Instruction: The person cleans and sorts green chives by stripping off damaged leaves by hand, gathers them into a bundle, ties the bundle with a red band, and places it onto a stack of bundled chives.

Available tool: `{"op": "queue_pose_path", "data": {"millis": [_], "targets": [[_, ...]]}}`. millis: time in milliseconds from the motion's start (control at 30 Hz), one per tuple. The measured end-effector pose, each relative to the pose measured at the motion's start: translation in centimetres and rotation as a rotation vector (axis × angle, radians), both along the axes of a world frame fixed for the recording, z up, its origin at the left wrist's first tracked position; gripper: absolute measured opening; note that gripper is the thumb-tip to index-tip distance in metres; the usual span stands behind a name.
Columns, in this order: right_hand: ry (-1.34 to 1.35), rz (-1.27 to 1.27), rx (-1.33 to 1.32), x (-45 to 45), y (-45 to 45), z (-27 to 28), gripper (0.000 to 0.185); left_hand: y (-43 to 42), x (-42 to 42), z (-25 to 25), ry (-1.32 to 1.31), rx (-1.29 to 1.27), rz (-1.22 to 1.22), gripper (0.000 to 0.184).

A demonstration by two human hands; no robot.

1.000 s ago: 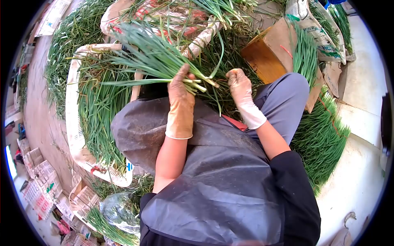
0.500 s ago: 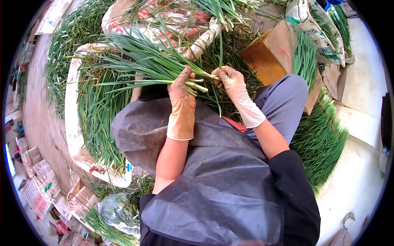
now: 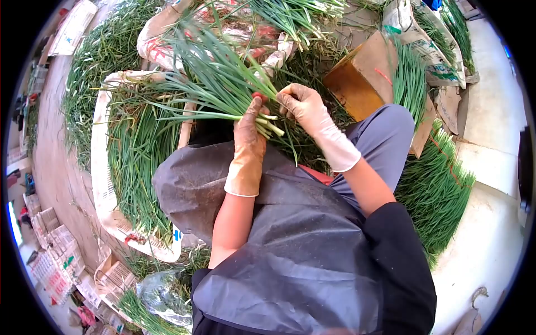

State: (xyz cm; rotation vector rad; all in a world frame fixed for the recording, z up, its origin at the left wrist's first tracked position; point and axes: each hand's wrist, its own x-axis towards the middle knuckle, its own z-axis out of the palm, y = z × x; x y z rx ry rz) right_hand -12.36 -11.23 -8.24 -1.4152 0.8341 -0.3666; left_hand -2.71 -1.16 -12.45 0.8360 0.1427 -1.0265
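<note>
My left hand (image 3: 250,125), in a stained pale glove, is wrapped round a bunch of long green stalks (image 3: 223,84). Their leaves fan out to the upper left, and the pale cut ends poke out to the right of the thumb. Close beside it, my right hand (image 3: 298,103), also gloved, is closed in a pinch at the upper right edge of the bunch, on green stalks. The fingertips are partly hidden. Both hands are above my dark apron (image 3: 290,251) and knees.
A white crate (image 3: 103,162) of green stalks stands at the left. Beyond my right knee are a cardboard box (image 3: 363,72) and a tied green bundle (image 3: 435,190). More stalks (image 3: 290,17) lie on a sack at the top. A plastic bag (image 3: 164,296) is at lower left.
My right hand has moved left and slightly up, from the stalk ends to the bunch's upper edge. The bunch in my left hand has shifted a little to the right, its leaves angled more upward.
</note>
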Motion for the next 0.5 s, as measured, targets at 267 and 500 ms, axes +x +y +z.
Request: {"op": "queue_pose_path", "data": {"millis": [267,500], "targets": [[-0.004,-0.280,-0.253,-2.6,1.8,-2.6,0.004,0.0,-1.5,-1.3,0.078,0.100,0.052,0.016],[0.748,0.075,-0.805,-5.9,-5.1,-4.5,0.030,1.8,1.3,4.4,-0.148,-0.200,-0.003,0.028]]}}
